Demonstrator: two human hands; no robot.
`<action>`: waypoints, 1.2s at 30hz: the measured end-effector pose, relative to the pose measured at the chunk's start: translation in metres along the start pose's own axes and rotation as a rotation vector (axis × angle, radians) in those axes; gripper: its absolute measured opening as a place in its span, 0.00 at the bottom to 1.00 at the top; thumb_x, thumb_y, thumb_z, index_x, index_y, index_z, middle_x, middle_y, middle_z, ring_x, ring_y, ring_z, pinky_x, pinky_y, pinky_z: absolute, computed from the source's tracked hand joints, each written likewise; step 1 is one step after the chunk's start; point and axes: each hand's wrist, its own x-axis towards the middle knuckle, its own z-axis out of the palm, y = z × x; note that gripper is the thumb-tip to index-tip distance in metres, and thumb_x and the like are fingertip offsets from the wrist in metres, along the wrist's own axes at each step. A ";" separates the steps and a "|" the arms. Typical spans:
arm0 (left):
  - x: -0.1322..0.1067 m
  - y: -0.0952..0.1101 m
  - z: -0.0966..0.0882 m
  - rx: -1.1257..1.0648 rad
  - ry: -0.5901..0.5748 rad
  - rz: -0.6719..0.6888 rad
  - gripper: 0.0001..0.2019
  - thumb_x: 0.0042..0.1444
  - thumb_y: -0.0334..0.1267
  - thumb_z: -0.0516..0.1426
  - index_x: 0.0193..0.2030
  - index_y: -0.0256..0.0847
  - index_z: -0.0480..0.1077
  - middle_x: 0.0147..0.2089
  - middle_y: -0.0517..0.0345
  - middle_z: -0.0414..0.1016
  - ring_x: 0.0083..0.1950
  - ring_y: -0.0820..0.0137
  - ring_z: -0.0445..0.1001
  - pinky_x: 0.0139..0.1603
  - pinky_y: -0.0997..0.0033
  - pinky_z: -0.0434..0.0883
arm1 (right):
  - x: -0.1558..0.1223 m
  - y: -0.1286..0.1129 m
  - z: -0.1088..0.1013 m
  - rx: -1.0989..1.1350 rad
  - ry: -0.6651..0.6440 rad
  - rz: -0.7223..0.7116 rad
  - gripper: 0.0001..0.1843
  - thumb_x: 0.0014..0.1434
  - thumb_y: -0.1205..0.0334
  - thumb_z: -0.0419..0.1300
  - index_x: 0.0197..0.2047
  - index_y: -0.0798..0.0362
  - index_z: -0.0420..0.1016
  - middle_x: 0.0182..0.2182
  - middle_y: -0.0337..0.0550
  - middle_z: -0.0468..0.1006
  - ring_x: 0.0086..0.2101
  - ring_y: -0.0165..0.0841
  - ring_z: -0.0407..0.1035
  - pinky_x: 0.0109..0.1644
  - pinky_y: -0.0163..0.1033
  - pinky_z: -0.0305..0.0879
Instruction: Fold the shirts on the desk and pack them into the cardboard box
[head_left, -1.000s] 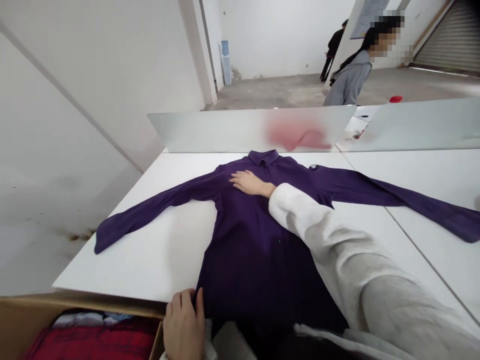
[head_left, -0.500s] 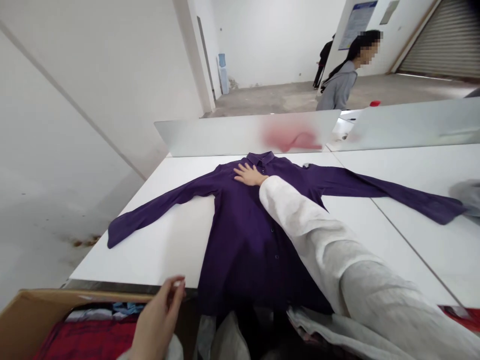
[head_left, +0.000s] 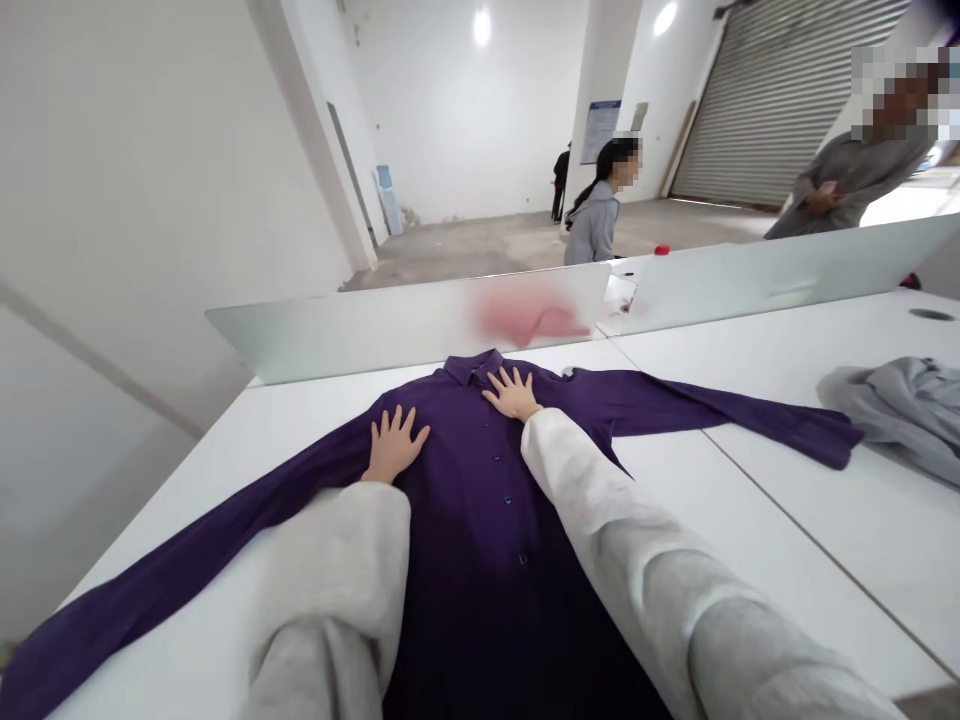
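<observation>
A dark purple button-up shirt (head_left: 480, 520) lies flat and face up on the white table (head_left: 787, 500), both sleeves spread wide and the collar at the far side. My left hand (head_left: 395, 443) rests flat on the shirt's left chest with the fingers spread. My right hand (head_left: 512, 392) lies flat just below the collar, fingers apart. Neither hand holds anything. Both arms wear pale grey sleeves.
A frosted divider panel (head_left: 405, 320) runs along the table's far edge, with something pink blurred behind it. A grey garment (head_left: 896, 405) lies crumpled at the right on the adjoining table. Beyond the divider stand a person in grey (head_left: 596, 215) and another person (head_left: 855, 175) at the far right.
My left hand has left the near table edge and now lies flat on the shirt's chest. My right hand slid up toward the collar. The view moved forward, so the cardboard box is out of sight.
</observation>
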 end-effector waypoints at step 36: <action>-0.253 0.182 0.031 0.159 0.280 1.107 0.20 0.56 0.37 0.51 0.55 0.44 0.69 0.56 0.59 0.72 0.58 0.62 0.66 0.69 0.54 0.41 | -0.316 0.363 -0.099 0.009 0.369 0.592 0.16 0.60 0.58 0.49 0.46 0.58 0.69 0.44 0.56 0.73 0.47 0.45 0.65 0.53 0.53 0.59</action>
